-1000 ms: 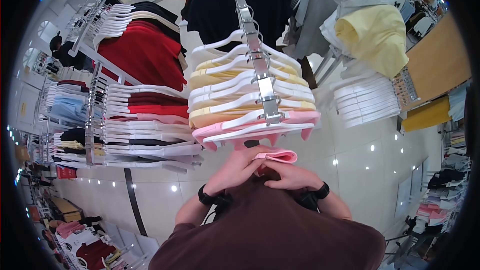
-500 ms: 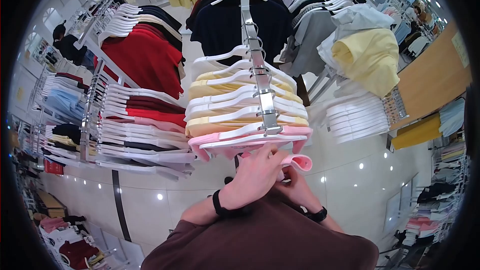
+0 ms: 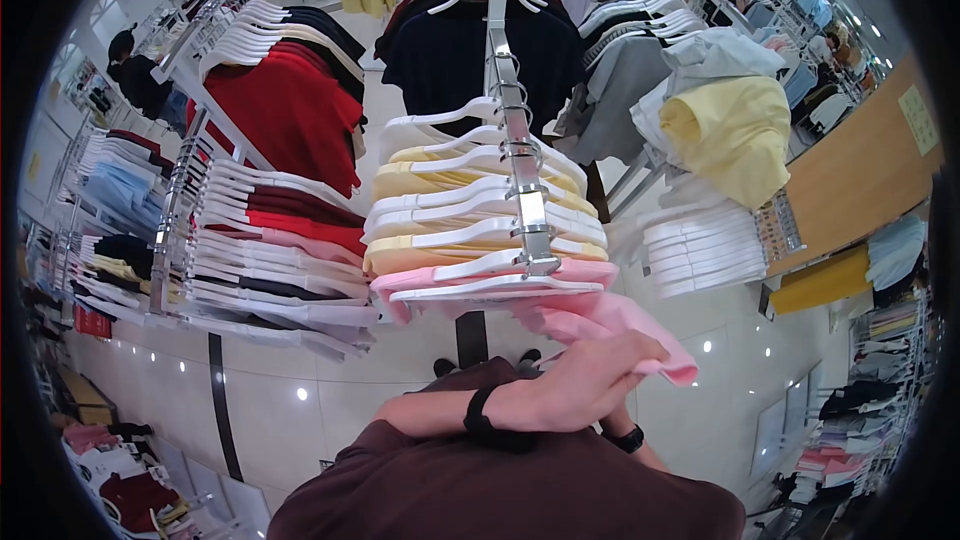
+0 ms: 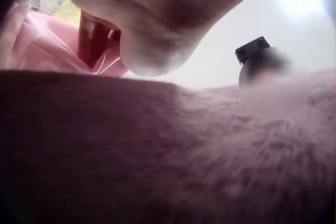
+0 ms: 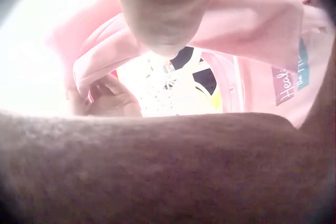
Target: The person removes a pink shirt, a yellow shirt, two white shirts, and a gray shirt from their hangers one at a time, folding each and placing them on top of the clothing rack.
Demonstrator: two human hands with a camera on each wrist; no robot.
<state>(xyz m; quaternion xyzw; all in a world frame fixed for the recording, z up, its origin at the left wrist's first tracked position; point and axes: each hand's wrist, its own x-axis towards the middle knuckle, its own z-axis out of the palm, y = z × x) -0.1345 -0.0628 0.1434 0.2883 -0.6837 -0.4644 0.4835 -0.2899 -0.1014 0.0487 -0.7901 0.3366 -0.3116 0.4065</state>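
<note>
The pink garment [image 3: 590, 318] hangs from a white hanger [image 3: 500, 287] at the near end of the middle rack, one part stretched toward the right. My left hand [image 3: 590, 380] reaches across my body and grips that part's end near its edge. In the left wrist view the left hand [image 4: 163, 19] has its fingers against the pink cloth [image 4: 52, 37]. My right hand [image 5: 168, 8] is against the garment [image 5: 252, 24], its fingers hidden; in the head view the left hand mostly covers it. Printed lettering shows on the cloth in the right wrist view.
Yellow and white garments on hangers [image 3: 440, 240] fill the rail [image 3: 530, 210] behind. Left stands a rack of red garments [image 3: 285, 115] and white ones; right, empty-looking white hangers [image 3: 705, 250] below a draped yellow garment [image 3: 735, 130]. A person [image 3: 140, 80] stands far left.
The pink cloth, earlier bunched close to my body, is now drawn out to the right. My left hand has moved right with it, over the right hand. The view has shifted slightly.
</note>
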